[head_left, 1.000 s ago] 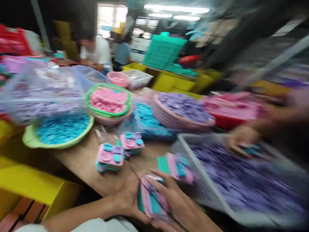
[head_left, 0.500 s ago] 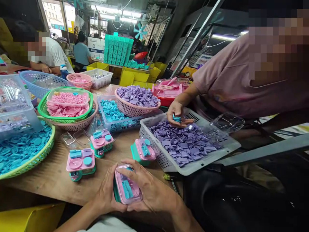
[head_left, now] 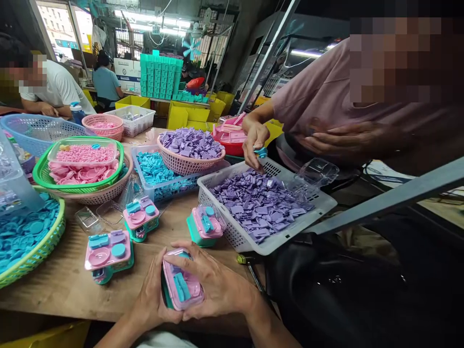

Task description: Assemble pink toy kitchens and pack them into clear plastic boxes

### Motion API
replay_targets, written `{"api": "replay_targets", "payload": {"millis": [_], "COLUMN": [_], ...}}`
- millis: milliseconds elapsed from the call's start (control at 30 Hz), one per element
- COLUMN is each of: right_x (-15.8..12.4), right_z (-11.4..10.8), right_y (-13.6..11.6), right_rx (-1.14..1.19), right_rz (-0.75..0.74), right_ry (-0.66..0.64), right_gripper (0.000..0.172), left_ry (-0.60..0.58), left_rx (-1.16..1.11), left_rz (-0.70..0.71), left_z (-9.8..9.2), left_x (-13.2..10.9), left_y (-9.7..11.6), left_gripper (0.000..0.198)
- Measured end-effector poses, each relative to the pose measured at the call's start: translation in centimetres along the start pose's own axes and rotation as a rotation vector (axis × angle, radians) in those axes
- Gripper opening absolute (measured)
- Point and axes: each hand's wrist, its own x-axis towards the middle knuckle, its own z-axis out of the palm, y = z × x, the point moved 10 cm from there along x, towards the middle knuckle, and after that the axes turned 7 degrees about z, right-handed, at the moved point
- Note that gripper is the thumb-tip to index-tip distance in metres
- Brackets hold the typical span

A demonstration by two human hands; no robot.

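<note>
Both my hands wrap round a small pink and teal plastic toy set (head_left: 183,285) with a clear cover over its top, just above the table's front edge. My left hand (head_left: 152,290) grips its left side. From the right, my right hand (head_left: 213,280) holds it, fingers bent over the far end of the cover. Blue and purple pieces show beneath the clear plastic. Beyond my hands stand similar toy sets: one at left (head_left: 108,253), another behind it (head_left: 141,217), and a third with a clear cover (head_left: 206,224) near the white basket.
A white basket of purple pieces (head_left: 203,193) stands at right, with a co-worker's hand (head_left: 255,140) above it holding a blue piece. Further left are a pink basket (head_left: 188,164), a green basket (head_left: 39,176) and a yellow-green basket (head_left: 60,227). A screwdriver-like tool (head_left: 253,270) lies at right.
The view has shifted a little, so most things sit further left. The co-worker's hand has turned from palm up to fingers down. My hands keep the same hold.
</note>
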Motion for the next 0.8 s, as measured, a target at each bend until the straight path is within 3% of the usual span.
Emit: {"api": "replay_targets", "payload": {"millis": [100,367,600,733,800], "right_x": [0.0,-0.6,-0.6,-0.5,-0.5], "right_z": [0.1,0.2,-0.1,-0.4,-0.7], "right_y": [0.1,0.1,0.3,0.3,0.4], "right_rx": [-0.004,-0.007,-0.028,-0.078,-0.092], "right_rz": [-0.022,0.008,-0.039,-0.062,-0.064], "right_ry": [0.009,0.063,0.12,0.141,0.159], "right_gripper": [0.101,0.092,0.098,0.097,0.093], "left_ry": [-0.008,-0.058,0.013,0.146,0.186], "left_rx": [-0.095,-0.117,-0.039,-0.012,0.01], "left_rz": [0.01,-0.051,0.024,0.079,0.092], "left_z": [0.1,0.7,0.6,-0.1,0.3], "left_x": [0.0,-0.4,-0.6,-0.3,0.6], "left_y": [0.2,-0.6,-0.3,-0.5,-1.0], "left_gripper": [0.128,0.137,0.131,0.121,0.128]}}
